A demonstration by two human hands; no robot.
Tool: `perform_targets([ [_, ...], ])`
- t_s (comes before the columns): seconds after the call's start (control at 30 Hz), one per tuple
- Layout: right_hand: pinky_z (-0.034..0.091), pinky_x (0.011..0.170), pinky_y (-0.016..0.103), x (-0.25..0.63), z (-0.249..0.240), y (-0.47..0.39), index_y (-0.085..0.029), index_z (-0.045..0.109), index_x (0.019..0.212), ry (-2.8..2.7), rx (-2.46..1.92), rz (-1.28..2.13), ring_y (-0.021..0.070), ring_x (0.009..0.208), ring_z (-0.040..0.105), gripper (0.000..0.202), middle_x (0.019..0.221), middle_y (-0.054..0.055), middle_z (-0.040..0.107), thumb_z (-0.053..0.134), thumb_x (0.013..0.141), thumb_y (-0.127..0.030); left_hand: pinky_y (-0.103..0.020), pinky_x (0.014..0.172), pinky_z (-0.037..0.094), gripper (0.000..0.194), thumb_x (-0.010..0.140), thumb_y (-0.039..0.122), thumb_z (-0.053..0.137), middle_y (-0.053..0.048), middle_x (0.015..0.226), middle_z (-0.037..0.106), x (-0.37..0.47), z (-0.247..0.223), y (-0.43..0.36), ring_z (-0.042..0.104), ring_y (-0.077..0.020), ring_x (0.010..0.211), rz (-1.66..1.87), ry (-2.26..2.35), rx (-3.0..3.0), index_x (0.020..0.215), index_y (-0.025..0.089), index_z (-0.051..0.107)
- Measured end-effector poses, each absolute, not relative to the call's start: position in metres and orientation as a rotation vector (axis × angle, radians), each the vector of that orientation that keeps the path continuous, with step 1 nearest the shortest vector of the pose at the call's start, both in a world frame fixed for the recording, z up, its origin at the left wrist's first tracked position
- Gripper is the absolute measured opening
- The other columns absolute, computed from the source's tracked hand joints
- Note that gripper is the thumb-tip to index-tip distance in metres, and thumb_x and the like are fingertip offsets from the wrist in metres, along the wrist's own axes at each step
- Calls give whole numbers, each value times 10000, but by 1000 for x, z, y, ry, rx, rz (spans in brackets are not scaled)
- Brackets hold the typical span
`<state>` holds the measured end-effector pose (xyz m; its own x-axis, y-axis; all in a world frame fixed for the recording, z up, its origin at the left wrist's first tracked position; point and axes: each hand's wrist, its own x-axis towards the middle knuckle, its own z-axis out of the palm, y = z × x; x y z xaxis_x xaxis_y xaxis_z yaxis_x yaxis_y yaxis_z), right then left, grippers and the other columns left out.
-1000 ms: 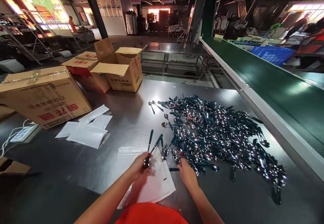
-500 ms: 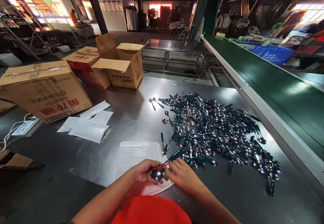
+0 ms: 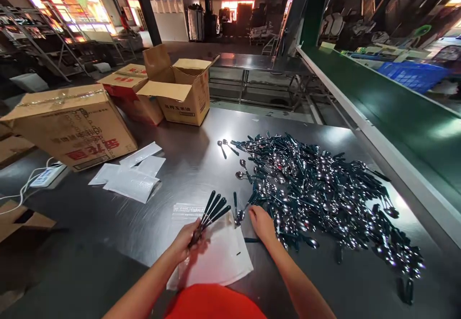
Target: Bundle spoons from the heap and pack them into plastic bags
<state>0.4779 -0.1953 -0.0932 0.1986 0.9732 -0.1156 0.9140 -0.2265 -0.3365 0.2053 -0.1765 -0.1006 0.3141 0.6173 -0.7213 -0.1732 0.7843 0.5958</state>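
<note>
Several dark-handled spoons are fanned out in my left hand, which is closed around their bowl ends over a white plastic bag. My right hand is at the left edge of a large heap of dark-handled spoons. Its fingers are bent down and what they hold, if anything, is hidden. Beside them a spoon lies at the bag's upper right corner. A dark handle shows under my right wrist. Two spoons lie apart behind the heap's left end.
White bags lie on the metal table at the left. Behind them stand a closed carton and an open carton. A green conveyor runs along the right. A power strip with cables sits far left.
My hands have moved apart. The left now shows fanned spoon handles pointing up and away, while the right has moved to the heap. The white bag is more exposed, and the view has shifted slightly.
</note>
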Motion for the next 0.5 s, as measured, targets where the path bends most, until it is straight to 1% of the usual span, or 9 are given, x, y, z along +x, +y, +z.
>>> perform_targets([
  [0.07, 469, 693, 263, 469, -115, -178, -157, 647, 850, -1752, -2418, 532, 157, 788, 640, 167, 849, 48, 677, 491, 910, -169, -149, 300, 176, 427, 789, 523, 625, -3, 478, 570, 200, -114, -180, 410, -41, 322, 563, 1179, 488, 649, 120, 604],
  [0.1, 481, 697, 275, 464, -124, -169, -145, 643, 868, -1711, -2489, 552, 155, 783, 640, 145, 848, 45, 675, 509, 911, -181, -157, 300, 173, 448, 788, 539, 618, -3, 458, 559, 200, -121, -183, 397, -42, 306, 563, 1194, 499, 617, 125, 596],
  [0.13, 495, 711, 291, 459, -133, -162, -134, 636, 914, -1666, -2556, 559, 154, 792, 640, 135, 874, 45, 673, 520, 917, -204, -167, 300, 171, 471, 788, 556, 608, -2, 436, 544, 200, -129, -187, 383, -43, 291, 561, 1210, 503, 581, 133, 583],
  [0.2, 521, 741, 327, 451, -145, -150, -125, 606, 1037, -1574, -2675, 550, 159, 840, 640, 184, 971, 55, 663, 530, 928, -253, -182, 307, 172, 503, 791, 586, 583, 8, 401, 513, 202, -142, -192, 351, -42, 273, 562, 1244, 495, 535, 153, 561],
  [0.3, 540, 760, 346, 447, -157, -141, -131, 566, 1144, -1459, -2806, 539, 182, 923, 634, 269, 1094, 84, 631, 537, 931, -293, -200, 314, 176, 516, 774, 631, 570, 20, 398, 492, 203, -154, -198, 322, -42, 278, 610, 1282, 464, 546, 168, 569],
  [0.4, 551, 748, 345, 454, -164, -145, -137, 543, 1187, -1401, -2877, 595, 176, 897, 640, 308, 1099, 86, 625, 537, 932, -309, -206, 315, 203, 544, 708, 686, 599, 20, 412, 494, 204, -157, -200, 359, -56, 285, 668, 1288, 463, 577, 158, 572],
  [0.5, 555, 730, 334, 460, -167, -156, -138, 558, 1158, -1438, -2861, 703, 158, 836, 646, 279, 1020, 58, 645, 549, 927, -295, -200, 313, 232, 576, 660, 715, 619, 16, 407, 505, 204, -158, -202, 409, -74, 283, 682, 1302, 476, 586, 147, 571],
])
